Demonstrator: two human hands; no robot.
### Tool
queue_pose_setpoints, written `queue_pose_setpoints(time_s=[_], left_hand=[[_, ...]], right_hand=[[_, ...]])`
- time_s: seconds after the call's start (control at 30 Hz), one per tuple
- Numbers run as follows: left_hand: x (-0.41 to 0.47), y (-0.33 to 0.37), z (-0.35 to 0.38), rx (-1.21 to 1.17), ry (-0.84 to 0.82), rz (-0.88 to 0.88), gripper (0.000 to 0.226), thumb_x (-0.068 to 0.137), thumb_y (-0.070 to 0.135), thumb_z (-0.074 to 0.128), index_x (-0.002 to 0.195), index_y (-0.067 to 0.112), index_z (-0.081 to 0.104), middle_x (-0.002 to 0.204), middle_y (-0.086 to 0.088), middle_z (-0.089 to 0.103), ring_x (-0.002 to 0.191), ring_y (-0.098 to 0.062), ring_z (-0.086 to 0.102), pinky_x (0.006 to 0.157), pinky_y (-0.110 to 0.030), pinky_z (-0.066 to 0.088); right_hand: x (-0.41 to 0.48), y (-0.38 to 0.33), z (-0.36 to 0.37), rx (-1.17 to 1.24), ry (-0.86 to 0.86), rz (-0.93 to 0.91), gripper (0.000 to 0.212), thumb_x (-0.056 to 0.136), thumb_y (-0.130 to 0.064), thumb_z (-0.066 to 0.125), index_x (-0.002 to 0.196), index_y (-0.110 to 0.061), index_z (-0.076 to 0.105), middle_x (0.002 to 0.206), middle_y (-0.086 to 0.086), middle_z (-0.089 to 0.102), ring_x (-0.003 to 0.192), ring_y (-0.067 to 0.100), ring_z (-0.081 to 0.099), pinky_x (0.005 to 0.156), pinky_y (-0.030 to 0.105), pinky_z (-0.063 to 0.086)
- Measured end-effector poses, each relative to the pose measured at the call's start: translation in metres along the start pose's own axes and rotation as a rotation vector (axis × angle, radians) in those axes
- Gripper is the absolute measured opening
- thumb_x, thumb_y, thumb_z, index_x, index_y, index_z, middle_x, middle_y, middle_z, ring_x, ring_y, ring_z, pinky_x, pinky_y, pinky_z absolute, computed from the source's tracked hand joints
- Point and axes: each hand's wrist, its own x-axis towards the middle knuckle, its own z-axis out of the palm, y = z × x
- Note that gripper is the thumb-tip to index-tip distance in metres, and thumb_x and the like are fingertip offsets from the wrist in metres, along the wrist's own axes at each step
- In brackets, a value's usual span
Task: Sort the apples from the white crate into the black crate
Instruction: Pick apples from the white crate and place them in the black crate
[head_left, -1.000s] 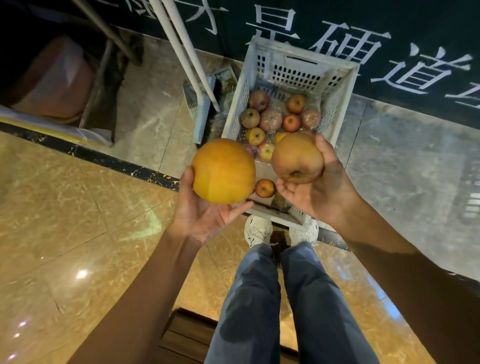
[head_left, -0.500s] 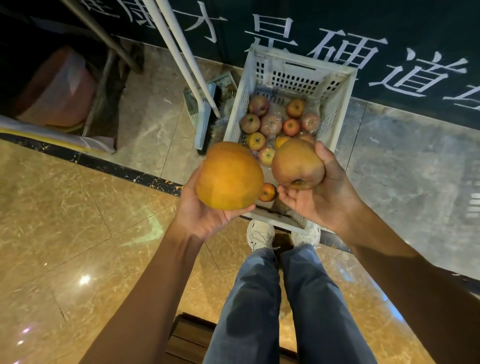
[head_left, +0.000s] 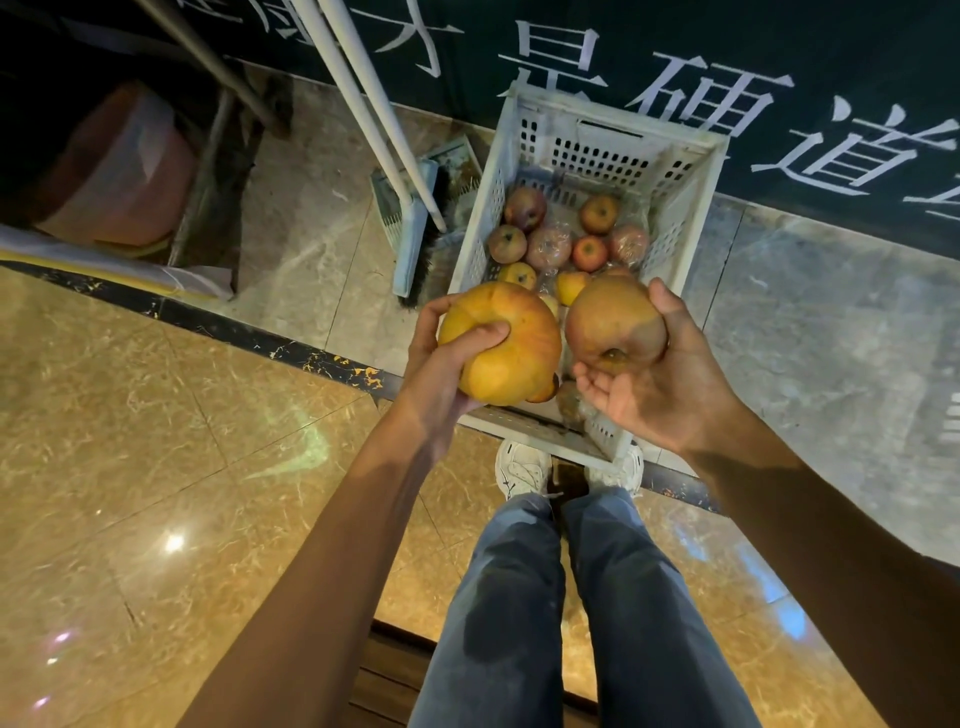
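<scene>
Two-handed: grips yellow apple (head_left: 511, 345) in left hand (head_left: 441, 374), thumb curled over it; cups brown apple (head_left: 613, 322) in right hand (head_left: 670, 384), fingers curled round. Holds both just above white crate (head_left: 613, 111), more apples (head_left: 589, 252) inside, on floor (head_left: 831, 322).

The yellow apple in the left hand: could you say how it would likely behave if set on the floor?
The yellow apple looks round, so it would probably roll on the glossy floor. It fills the left hand, so likely hefty. Smooth skin, perhaps slippery.

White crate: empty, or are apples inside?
Not empty: the white crate has several apples on its floor; left hand and right hand each hold one.
</scene>
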Motion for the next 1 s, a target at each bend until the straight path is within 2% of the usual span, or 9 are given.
queue_pose_setpoints(time_s=[0.1, 0.2, 0.37, 0.5, 0.57, 0.7, 0.77, 0.9, 1.0], left_hand=[[-0.002, 0.0, 0.006, -0.032, 0.008, -0.016, 0.031, 0.082, 0.021, 0.064, 0.106, 0.029, 0.047, 0.118, 0.0, 0.056, 0.102, -0.022, 0.06, 0.064, -0.035, 0.054], [-0.005, -0.002, 0.012, -0.056, 0.013, -0.019, 0.03, 0.085, 0.034, 0.059, 0.111, 0.029, 0.045, 0.116, 0.003, 0.057, 0.105, -0.02, 0.06, 0.073, -0.039, 0.056], [-0.009, -0.002, 0.023, -0.055, 0.052, -0.011, 0.048, 0.076, 0.054, 0.05, 0.117, 0.03, 0.042, 0.111, 0.009, 0.057, 0.103, -0.017, 0.061, 0.075, -0.039, 0.056], [-0.009, 0.001, 0.022, -0.149, 0.054, -0.136, 0.057, 0.074, 0.043, 0.067, 0.123, 0.022, 0.047, 0.119, -0.003, 0.06, 0.108, -0.027, 0.06, 0.092, -0.052, 0.047], [-0.007, 0.004, 0.02, -0.174, 0.043, -0.207, 0.067, 0.065, 0.035, 0.068, 0.128, 0.02, 0.05, 0.124, -0.007, 0.06, 0.111, -0.03, 0.06, 0.087, -0.047, 0.051], [-0.008, 0.006, 0.021, -0.05, 0.029, -0.252, 0.062, 0.058, 0.027, 0.077, 0.112, 0.02, 0.047, 0.115, -0.008, 0.058, 0.098, -0.025, 0.06, 0.072, -0.034, 0.056], [-0.008, 0.005, 0.023, -0.038, 0.038, -0.28, 0.058, 0.065, 0.027, 0.077, 0.114, 0.017, 0.049, 0.112, -0.01, 0.058, 0.096, -0.025, 0.06, 0.067, -0.031, 0.056], [-0.009, 0.005, 0.029, -0.138, 0.06, -0.385, 0.023, 0.082, 0.032, 0.063, 0.102, 0.023, 0.057, 0.109, -0.012, 0.055, 0.101, -0.03, 0.06, 0.063, -0.034, 0.057], [-0.009, 0.004, 0.031, -0.333, 0.085, -0.507, 0.046, 0.08, 0.041, 0.064, 0.119, 0.019, 0.055, 0.116, -0.017, 0.051, 0.106, -0.036, 0.057, 0.062, -0.043, 0.058]], right_hand=[[0.0, 0.0, -0.001, 0.011, 0.002, 0.009, 0.113, 0.018, -0.049, 0.091, 0.119, -0.013, 0.058, 0.103, 0.009, 0.07, 0.083, 0.019, 0.07, 0.068, 0.027, 0.056], [0.0, 0.0, -0.003, 0.034, 0.006, 0.02, 0.119, 0.016, -0.048, 0.091, 0.124, -0.013, 0.056, 0.099, 0.009, 0.071, 0.077, 0.02, 0.071, 0.066, 0.026, 0.056], [-0.001, -0.003, -0.006, 0.022, -0.016, 0.015, 0.115, 0.019, -0.049, 0.091, 0.123, -0.013, 0.056, 0.099, 0.008, 0.072, 0.079, 0.02, 0.072, 0.069, 0.027, 0.056], [-0.003, -0.005, -0.009, 0.033, -0.008, 0.011, 0.114, 0.019, -0.05, 0.09, 0.122, -0.012, 0.057, 0.101, 0.008, 0.072, 0.08, 0.019, 0.071, 0.071, 0.026, 0.056], [-0.003, -0.007, -0.012, 0.038, 0.007, 0.017, 0.114, 0.019, -0.05, 0.09, 0.121, -0.011, 0.058, 0.106, 0.008, 0.07, 0.087, 0.019, 0.07, 0.079, 0.025, 0.055], [-0.005, -0.015, -0.018, 0.044, 0.016, 0.011, 0.119, 0.021, -0.051, 0.09, 0.128, -0.014, 0.054, 0.115, 0.006, 0.068, 0.109, 0.019, 0.062, 0.097, 0.031, 0.046], [-0.006, -0.018, -0.02, 0.039, 0.026, 0.007, 0.121, 0.021, -0.052, 0.089, 0.129, -0.014, 0.053, 0.113, 0.006, 0.069, 0.106, 0.018, 0.062, 0.093, 0.029, 0.05], [-0.007, -0.02, -0.021, 0.072, 0.055, 0.009, 0.125, 0.015, -0.05, 0.09, 0.128, -0.013, 0.053, 0.105, 0.008, 0.069, 0.094, 0.018, 0.062, 0.071, 0.027, 0.056], [-0.007, -0.02, -0.02, 0.077, 0.063, -0.006, 0.124, 0.011, -0.048, 0.09, 0.124, -0.012, 0.055, 0.092, 0.009, 0.072, 0.085, 0.018, 0.065, 0.067, 0.026, 0.056]])
